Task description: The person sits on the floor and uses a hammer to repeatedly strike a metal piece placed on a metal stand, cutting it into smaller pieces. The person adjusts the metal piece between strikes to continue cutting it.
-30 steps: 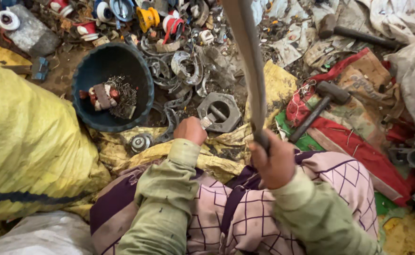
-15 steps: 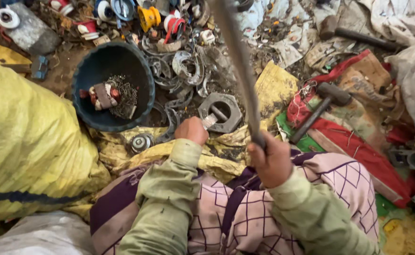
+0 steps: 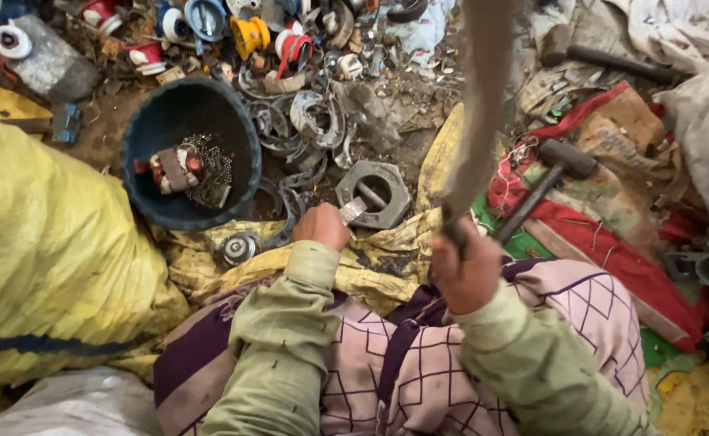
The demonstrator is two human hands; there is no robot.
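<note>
My right hand (image 3: pixel 466 269) grips the lower end of a long grey metal bar (image 3: pixel 477 113) that rises, motion-blurred, toward the top of the view. My left hand (image 3: pixel 322 226) pinches a small flat metal piece (image 3: pixel 353 211) against a thick hexagonal metal ring (image 3: pixel 375 194) lying on the ground among scrap. Both arms wear green sleeves over a checked pink and purple garment (image 3: pixel 387 363).
A dark blue bowl (image 3: pixel 140 137) holds small scrap bits at the left. A stuffed yellow sack (image 3: pixel 48 258) fills the left side. A hammer (image 3: pixel 542 187) lies on red cloth at the right. Metal rings and coloured plastic parts litter the ground behind.
The bar in my right hand has swung, its top moving from upper left toward upright and right. My left hand stays at the hexagonal ring.
</note>
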